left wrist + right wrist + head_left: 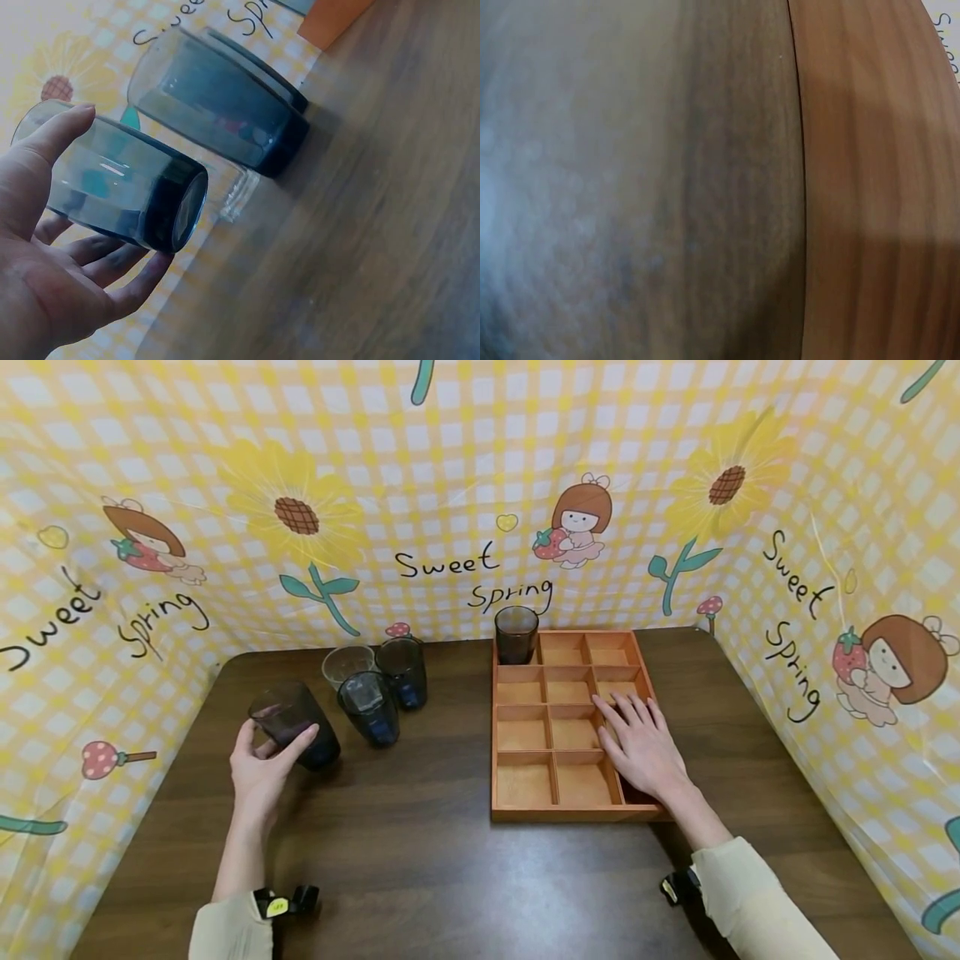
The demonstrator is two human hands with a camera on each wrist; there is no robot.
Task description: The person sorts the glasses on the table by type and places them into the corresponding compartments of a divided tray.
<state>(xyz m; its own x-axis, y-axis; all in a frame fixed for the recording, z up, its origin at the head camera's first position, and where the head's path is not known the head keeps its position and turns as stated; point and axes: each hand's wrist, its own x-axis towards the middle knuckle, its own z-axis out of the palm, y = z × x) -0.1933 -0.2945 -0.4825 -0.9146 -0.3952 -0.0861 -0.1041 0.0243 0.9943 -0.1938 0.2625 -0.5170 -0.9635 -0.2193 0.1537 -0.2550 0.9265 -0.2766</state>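
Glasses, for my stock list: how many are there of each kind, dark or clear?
Dark glasses: 4 (one in the left hand, two on the table, one in the tray)
Clear glass: 1 (on the table)
Total: 5

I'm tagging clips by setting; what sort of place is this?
Probably a makeshift filming booth: cartoon-printed cloth walls off the back and sides of a wood-grain table, and the person wears small black wrist devices.

A tinted, translucent glass (297, 716) tilts left of a flat-lying, compartmented wooden tray (567, 816).
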